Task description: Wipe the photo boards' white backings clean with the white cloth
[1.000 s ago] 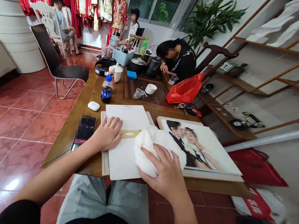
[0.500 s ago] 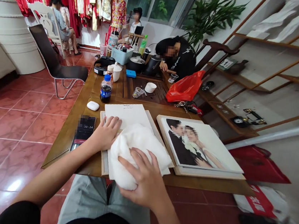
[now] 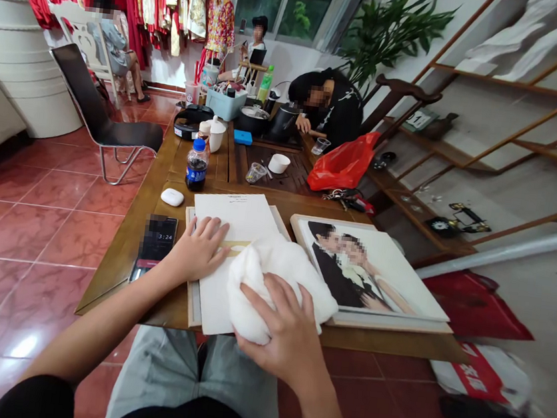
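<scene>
**Left hand.** The left hand (image 3: 198, 250) lies palm down on a white sheet (image 3: 237, 218), forearm reaching in from the lower left. The fingers are extended, slightly spread and flat. It grasps nothing and presses the sheet down. A narrow tan strip (image 3: 232, 244) on the sheet runs from the fingertips towards the right hand.

**Right hand.** The right hand (image 3: 285, 330) sits just right of the left hand and nearer the body, wrist raised above the table edge. Its fingers are spread and curled over a bunched white cloth (image 3: 277, 266), gripping it from above. The cloth rests on the right part of the sheet, and its far side overlaps the near corner of a mounted portrait print (image 3: 401, 277).

**Support.** The sheet lies on a pale flat board (image 3: 192, 303), whose edge shows below the left wrist. The board rests on a wooden table (image 3: 116, 264).

**Surroundings.**
- Just left of the left hand: a phone (image 3: 158, 241), screen up.
- Beyond the phone: a white earbud case (image 3: 172, 197), then a cola bottle (image 3: 197, 166).
- Right of the right hand: the portrait print, lying flat.
- Well beyond both hands: a white cup (image 3: 278, 163), a red plastic bag (image 3: 344, 166) and a bunch of keys (image 3: 347, 200).
- At the far end: a person (image 3: 335, 108) bent over the table.

**Obstructions.** The cloth hides part of the sheet and the strip's right end.
</scene>
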The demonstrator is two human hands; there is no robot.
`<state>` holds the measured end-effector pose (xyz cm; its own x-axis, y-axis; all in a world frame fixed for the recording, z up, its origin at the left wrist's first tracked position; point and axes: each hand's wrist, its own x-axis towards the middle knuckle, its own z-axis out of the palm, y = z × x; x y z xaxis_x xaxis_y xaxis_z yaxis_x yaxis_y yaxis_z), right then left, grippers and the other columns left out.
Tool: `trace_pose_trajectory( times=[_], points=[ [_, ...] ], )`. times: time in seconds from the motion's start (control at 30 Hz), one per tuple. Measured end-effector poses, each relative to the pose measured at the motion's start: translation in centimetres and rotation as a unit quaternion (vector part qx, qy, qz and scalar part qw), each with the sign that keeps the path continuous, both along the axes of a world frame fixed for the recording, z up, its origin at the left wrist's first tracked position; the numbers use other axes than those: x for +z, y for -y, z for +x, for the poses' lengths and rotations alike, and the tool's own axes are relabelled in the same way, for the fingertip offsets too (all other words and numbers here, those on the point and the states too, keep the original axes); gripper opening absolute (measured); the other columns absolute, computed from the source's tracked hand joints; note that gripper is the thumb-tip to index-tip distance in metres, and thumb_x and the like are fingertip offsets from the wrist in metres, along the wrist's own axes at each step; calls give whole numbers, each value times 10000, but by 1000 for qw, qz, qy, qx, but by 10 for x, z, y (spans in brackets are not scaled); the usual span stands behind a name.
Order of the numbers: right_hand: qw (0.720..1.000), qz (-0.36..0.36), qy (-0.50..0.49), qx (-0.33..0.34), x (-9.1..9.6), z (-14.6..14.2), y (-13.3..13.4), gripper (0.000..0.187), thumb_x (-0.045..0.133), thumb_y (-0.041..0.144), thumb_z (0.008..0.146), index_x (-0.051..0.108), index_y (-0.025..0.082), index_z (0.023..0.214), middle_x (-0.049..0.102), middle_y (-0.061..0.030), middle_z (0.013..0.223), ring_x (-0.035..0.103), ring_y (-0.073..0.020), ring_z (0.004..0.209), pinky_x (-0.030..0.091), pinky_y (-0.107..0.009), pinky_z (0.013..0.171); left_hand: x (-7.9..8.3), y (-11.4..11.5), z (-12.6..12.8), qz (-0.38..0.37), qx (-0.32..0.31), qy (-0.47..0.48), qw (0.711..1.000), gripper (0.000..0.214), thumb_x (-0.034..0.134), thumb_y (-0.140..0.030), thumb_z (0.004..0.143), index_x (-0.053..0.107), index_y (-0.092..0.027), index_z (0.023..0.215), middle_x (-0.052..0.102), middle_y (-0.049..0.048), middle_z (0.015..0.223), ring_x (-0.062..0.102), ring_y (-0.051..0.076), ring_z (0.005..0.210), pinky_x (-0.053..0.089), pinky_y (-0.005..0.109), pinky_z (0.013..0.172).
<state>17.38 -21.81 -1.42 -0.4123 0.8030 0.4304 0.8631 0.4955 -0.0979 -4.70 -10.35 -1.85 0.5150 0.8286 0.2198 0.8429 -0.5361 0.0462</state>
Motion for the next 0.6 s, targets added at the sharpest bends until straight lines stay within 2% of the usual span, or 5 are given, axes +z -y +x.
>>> trace_pose_trajectory(
  times=[0.17, 0.27, 0.43, 0.6],
  points=[
    [997, -36, -12, 69, 3, -30, 5, 601, 666, 535, 776, 632, 294, 1326, 614, -129, 1328, 505, -368, 1252, 227, -583, 1091, 2, 0, -2, -1, -10, -26, 1000, 552, 362, -411, 1038, 407, -118, 1505, 471, 193, 1511, 408, 342, 1419, 296, 548, 1184],
    [995, -47, -13, 84, 4, -34, 6, 630, 667, 569, 766, 621, 306, 1336, 601, -125, 1355, 502, -366, 1258, 212, -581, 1098, 2, -1, -3, -1, -19, -36, 999, 573, 389, -422, 1029, 392, -110, 1510, 461, 206, 1514, 409, 346, 1413, 294, 535, 1181],
    [999, -40, -6, 26, 1, -12, 4, 562, 661, 502, 810, 635, 298, 1334, 598, -136, 1343, 516, -360, 1251, 261, -568, 1079, 0, -1, -2, 3, -3, -2, 1000, 531, 328, -426, 1045, 430, -144, 1483, 481, 179, 1505, 416, 325, 1409, 293, 547, 1184],
    [999, -13, 20, -47, -2, 17, 0, 482, 595, 453, 887, 650, 231, 1312, 583, -173, 1317, 538, -368, 1216, 336, -564, 1015, 1, 0, 0, -4, -3, -2, 1000, 525, 337, -415, 1044, 439, -138, 1477, 480, 179, 1506, 411, 325, 1414, 288, 553, 1192]
  ],
)
